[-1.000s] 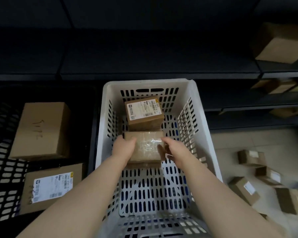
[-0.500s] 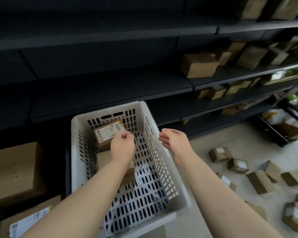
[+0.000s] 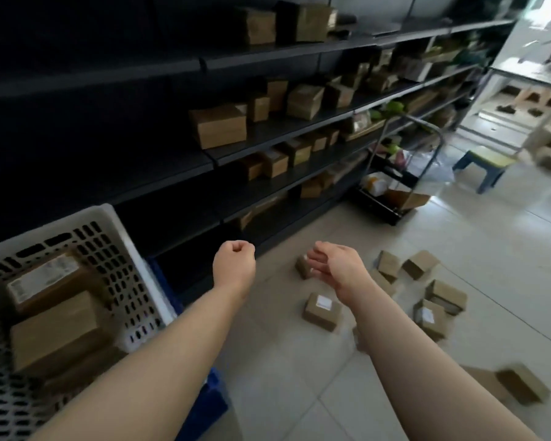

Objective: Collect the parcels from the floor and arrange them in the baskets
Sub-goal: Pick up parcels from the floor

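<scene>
A white slotted basket [image 3: 131, 246] stands at the lower left and holds two brown parcels, a labelled one [image 3: 45, 278] behind a plain one [image 3: 54, 332]. Several small brown parcels lie scattered on the tiled floor at the right, one with a white label [image 3: 322, 310] nearest my arms. My left hand [image 3: 234, 262] hangs in the air right of the basket, fingers curled into a fist with nothing in it. My right hand [image 3: 334, 264] is held out over the floor parcels, fingers loosely bent, empty. One parcel [image 3: 303, 265] is partly hidden behind its fingers.
Dark shelving [image 3: 268, 135] with many cardboard boxes runs along the left and back. A black trolley [image 3: 395, 186] with bags stands at the shelf's far end. A blue stool [image 3: 481, 163] sits beyond it. A blue crate [image 3: 210, 405] shows under the white basket.
Both hands let go of the parcel set in the basket and came out of it. The view swung right, from the basket toward the parcels on the floor.
</scene>
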Motion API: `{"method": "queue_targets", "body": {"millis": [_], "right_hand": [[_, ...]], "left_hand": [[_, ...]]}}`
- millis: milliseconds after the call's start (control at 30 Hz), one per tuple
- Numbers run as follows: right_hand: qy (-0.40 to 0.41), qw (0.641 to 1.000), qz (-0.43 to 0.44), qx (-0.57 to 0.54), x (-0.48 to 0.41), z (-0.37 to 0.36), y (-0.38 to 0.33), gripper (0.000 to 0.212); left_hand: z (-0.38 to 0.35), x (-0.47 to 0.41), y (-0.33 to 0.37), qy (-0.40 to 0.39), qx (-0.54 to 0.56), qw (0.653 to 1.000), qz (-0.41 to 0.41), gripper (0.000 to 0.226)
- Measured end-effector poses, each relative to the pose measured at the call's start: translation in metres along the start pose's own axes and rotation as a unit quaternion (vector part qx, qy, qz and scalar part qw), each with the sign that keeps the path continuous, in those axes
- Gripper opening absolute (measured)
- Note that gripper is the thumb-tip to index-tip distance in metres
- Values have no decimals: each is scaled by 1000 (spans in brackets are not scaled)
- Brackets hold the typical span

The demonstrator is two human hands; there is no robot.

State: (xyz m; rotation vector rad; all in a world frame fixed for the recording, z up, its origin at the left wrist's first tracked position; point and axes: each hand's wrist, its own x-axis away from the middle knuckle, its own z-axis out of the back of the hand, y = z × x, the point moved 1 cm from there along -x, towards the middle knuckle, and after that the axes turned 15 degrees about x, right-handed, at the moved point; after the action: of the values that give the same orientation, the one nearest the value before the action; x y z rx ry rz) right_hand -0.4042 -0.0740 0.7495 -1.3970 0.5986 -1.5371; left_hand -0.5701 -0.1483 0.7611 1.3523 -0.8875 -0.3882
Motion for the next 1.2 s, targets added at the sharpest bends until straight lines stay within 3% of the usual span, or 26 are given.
{"method": "queue_targets", "body": {"millis": [267,433,600,833,1067,1200], "right_hand": [[86,995,-45,-10,6,188,59,12],[106,991,-74,-40,-10,264,91,25],[133,985,-110,-30,-49,310,116,16],[153,975,-161,-12,-150,362,129,12],[118,965,-230,-48,-251,395,161,7],[67,961,-262,-66,-305,410,199,17]], "left_hand": [[-164,61,-54,-108,-54,991,66,23],[-243,79,-86,-165,-75,979,95,20],[-300,65,-116,-202,-99,964,145,21],[-390,5,-143,-185,-124,953,205,20],[-477,-57,-176,-180,-151,943,236,18],[-517,-88,-229,-180,-162,935,260,21]]}}
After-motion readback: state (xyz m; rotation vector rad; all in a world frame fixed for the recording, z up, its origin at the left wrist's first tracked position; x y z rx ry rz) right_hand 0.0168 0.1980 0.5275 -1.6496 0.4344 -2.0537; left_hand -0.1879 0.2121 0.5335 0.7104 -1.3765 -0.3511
